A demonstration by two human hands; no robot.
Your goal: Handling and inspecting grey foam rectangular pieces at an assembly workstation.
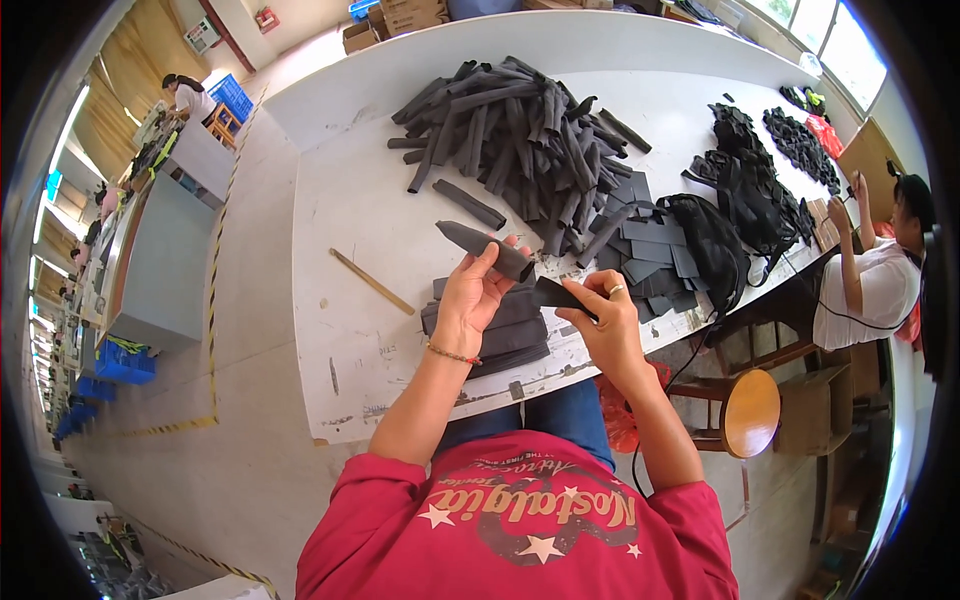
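Note:
My left hand (474,292) is closed round a dark grey fabric tube (465,238), its open end turned toward my right hand. Between the fingers and thumb of my right hand (608,325) is a flat black piece (552,294), its tip close to the tube's mouth; I cannot tell whether they touch. Under both hands lies a stack of flattened dark fabric pieces (510,345) at the table's near edge. One loose tube (468,203) rests just beyond my left hand. Farther back rises a big heap of similar tubes (500,130).
A wooden stick (372,281) lies on the white table (350,200) to the left. Right of the heap are flat black panels (650,255), a black mesh bag (712,245) and piles of black parts (735,140). A co-worker (875,265) sits at the right; a round stool (750,412) stands nearby.

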